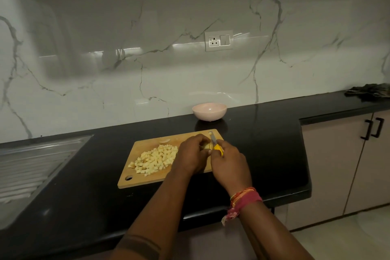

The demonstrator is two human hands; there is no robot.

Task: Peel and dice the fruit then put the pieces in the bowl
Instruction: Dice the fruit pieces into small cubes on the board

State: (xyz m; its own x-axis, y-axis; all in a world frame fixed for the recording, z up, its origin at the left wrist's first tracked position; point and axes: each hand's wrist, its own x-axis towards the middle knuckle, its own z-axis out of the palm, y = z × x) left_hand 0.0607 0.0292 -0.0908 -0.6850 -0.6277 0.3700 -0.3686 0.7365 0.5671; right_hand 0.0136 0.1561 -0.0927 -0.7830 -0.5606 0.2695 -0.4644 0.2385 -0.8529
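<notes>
While my left hand cups the last fruit piece over the cutting board, my right hand grips the knife just beside it, blade pointing away (toward the bowl).

A black tabletop is running under a white marble-look wall veined in grey. A white socket and switch plate is sitting on that wall, well above the tabletop. A steel sink drainboard is lying set into the tabletop's left end. A dark crumpled cloth is resting on the tabletop's far right corner. Pale cabinet doors with black handles are standing below the tabletop's right end
</notes>
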